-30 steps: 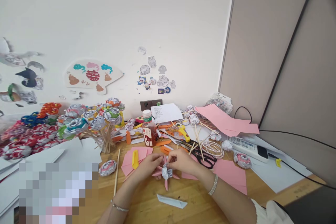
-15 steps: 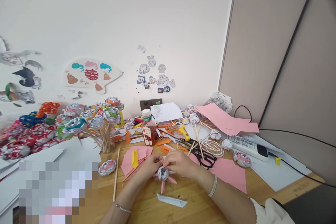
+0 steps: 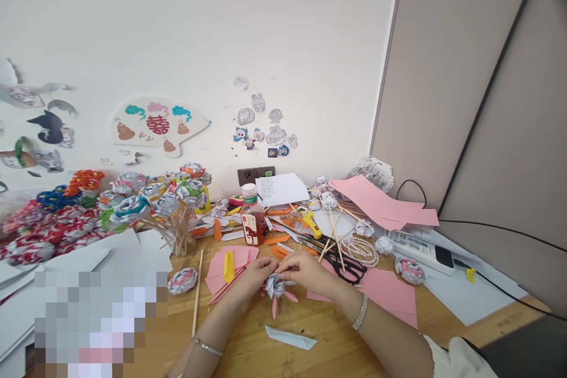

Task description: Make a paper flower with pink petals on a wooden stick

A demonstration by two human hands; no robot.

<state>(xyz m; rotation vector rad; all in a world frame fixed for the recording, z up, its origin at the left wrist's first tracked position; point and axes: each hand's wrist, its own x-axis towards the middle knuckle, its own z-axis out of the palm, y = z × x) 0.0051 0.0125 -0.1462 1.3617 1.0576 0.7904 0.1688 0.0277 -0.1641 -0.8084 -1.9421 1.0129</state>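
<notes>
A partly white, partly pink folded-paper flower (image 3: 276,287) is between my hands, with pink strips sticking out toward me. My left hand (image 3: 260,274) pinches its far left side. Fingers of my right hand (image 3: 303,270) press together at its upper right, close to the left fingertips. The exact spot of both pinches is partly hidden by the fingers. Nearer to me a folded white paper strip (image 3: 290,338) lies on the wooden table (image 3: 248,354). Left of my hands are pink paper sheets (image 3: 217,274) with a yellow folded strip (image 3: 228,266) on top.
A drink bottle (image 3: 251,218) stands behind my hands. Black scissors (image 3: 352,271), a yellow glue gun (image 3: 311,223), a bead string (image 3: 361,251) and sticks lie to the right. Finished paper flowers (image 3: 166,204) crowd the left. A power strip (image 3: 419,248) sits at right.
My hands stay on the paper flower with small finger movements, and the flower has tilted slightly. The view has shifted a little; the other things lie as before.
</notes>
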